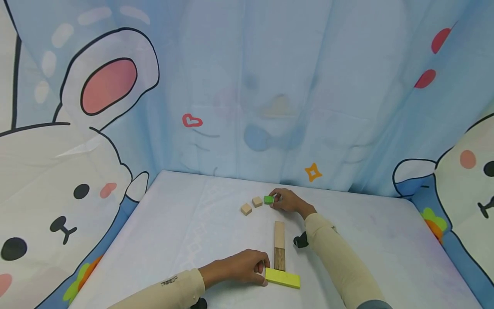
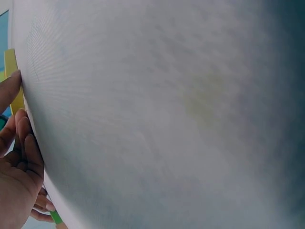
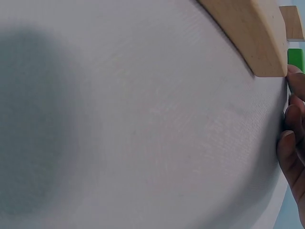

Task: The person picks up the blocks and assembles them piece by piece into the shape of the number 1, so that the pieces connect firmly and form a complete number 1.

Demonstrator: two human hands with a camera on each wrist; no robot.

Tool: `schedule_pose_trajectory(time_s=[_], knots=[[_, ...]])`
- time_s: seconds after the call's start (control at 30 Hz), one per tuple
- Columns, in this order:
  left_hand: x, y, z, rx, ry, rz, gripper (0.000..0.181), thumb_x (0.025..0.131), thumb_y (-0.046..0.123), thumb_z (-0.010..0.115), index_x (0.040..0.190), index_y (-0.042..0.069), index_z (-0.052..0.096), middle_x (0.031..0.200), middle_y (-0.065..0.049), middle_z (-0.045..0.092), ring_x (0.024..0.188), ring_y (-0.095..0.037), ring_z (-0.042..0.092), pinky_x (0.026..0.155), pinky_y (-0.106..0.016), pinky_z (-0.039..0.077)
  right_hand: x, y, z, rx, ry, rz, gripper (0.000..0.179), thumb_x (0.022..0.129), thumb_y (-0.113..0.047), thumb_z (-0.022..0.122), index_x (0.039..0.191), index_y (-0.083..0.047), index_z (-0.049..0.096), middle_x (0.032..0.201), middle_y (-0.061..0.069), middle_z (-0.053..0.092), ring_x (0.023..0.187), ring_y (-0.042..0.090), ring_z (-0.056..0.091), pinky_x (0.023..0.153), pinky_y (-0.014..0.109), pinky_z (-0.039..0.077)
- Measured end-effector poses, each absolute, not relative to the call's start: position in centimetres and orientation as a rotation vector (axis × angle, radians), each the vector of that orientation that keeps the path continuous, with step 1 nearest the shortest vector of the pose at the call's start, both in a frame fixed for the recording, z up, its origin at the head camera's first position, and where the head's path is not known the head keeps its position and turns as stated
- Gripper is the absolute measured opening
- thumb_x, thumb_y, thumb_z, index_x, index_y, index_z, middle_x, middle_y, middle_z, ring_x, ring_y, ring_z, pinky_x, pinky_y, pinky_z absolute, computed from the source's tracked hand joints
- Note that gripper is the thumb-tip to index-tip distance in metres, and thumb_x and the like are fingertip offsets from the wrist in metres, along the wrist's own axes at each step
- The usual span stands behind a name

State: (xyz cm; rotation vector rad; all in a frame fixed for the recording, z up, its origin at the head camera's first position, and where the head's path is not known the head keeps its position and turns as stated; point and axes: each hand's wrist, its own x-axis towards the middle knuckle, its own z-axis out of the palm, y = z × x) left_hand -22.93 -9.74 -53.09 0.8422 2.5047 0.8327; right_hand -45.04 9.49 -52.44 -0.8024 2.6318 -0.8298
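In the head view my left hand (image 1: 244, 267) pinches the left end of a yellow rectangular block (image 1: 283, 278) lying flat on the white table, thumb in front and fingers behind. Farther back, my right hand (image 1: 287, 201) pinches a small green block (image 1: 269, 199) from its right side. Two small plain wooden cubes, one nearer the green block (image 1: 257, 201) and one farther left (image 1: 246, 209), stand in a slanting row with it. A pale wooden block (image 1: 279, 234) and a darker, grained one (image 1: 279, 259) lie end to end, reaching toward the yellow block.
Behind the white table (image 1: 185, 223) hangs a light blue curtain (image 1: 278, 86) printed with cartoon animals. A black object (image 1: 300, 240) sits under the right forearm, and another dark one (image 1: 199, 304) under the left wrist. The pale block's end (image 3: 269, 57) looms close in the right wrist view.
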Motion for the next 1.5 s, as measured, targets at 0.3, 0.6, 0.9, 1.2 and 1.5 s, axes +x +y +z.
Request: schedule_pose_trajectory(time_s=[0.3,0.6,0.9,1.2,1.5], knots=[[-22.9,-9.6,-53.0,0.848,2.513,0.834,0.029,0.086,0.024,0.081,0.109,0.013,0.065,0.080,0.014,0.055,0.071,0.005,0.049,0.068,-0.014,0.045,-44.7,9.9,-52.3,-0.777,2.618,-0.858,0.036,0.091,-0.014,0.073,0.124,-0.001,0.065,0.101,0.009,0.064,0.091,0.020,0.057,0.081,0.037,0.048],[-22.7,-9.7,-52.8,0.849,2.513,0.837,0.029,0.087,0.023,0.080,0.109,0.013,0.065,0.081,0.014,0.054,0.072,0.005,0.048,0.068,-0.014,0.045,-44.2,10.3,-52.1,-0.779,2.624,-0.846,0.037,0.090,-0.015,0.074,0.123,0.000,0.065,0.099,0.008,0.064,0.090,0.019,0.055,0.079,0.034,0.046],[-22.5,-9.7,-52.9,0.859,2.517,0.845,0.029,0.087,0.023,0.080,0.109,0.013,0.065,0.081,0.014,0.055,0.073,0.005,0.050,0.069,-0.014,0.046,-43.6,11.0,-52.6,-0.762,2.639,-0.854,0.036,0.090,-0.016,0.075,0.122,-0.003,0.066,0.099,0.005,0.064,0.088,0.016,0.056,0.077,0.032,0.047],[-22.5,-9.5,-52.8,0.839,2.510,0.850,0.029,0.087,0.023,0.080,0.110,0.013,0.065,0.082,0.013,0.055,0.073,0.004,0.050,0.069,-0.014,0.046,-43.1,12.2,-52.6,-0.756,2.650,-0.864,0.036,0.089,-0.016,0.076,0.121,-0.004,0.066,0.098,0.005,0.065,0.086,0.016,0.056,0.075,0.032,0.047],[-22.4,-9.6,-52.9,0.844,2.511,0.860,0.029,0.087,0.024,0.080,0.110,0.013,0.065,0.081,0.013,0.055,0.073,0.004,0.050,0.069,-0.015,0.046,-42.8,12.8,-52.6,-0.747,2.590,-0.959,0.036,0.087,-0.013,0.077,0.120,-0.003,0.067,0.097,0.007,0.064,0.079,0.016,0.057,0.068,0.030,0.050]])
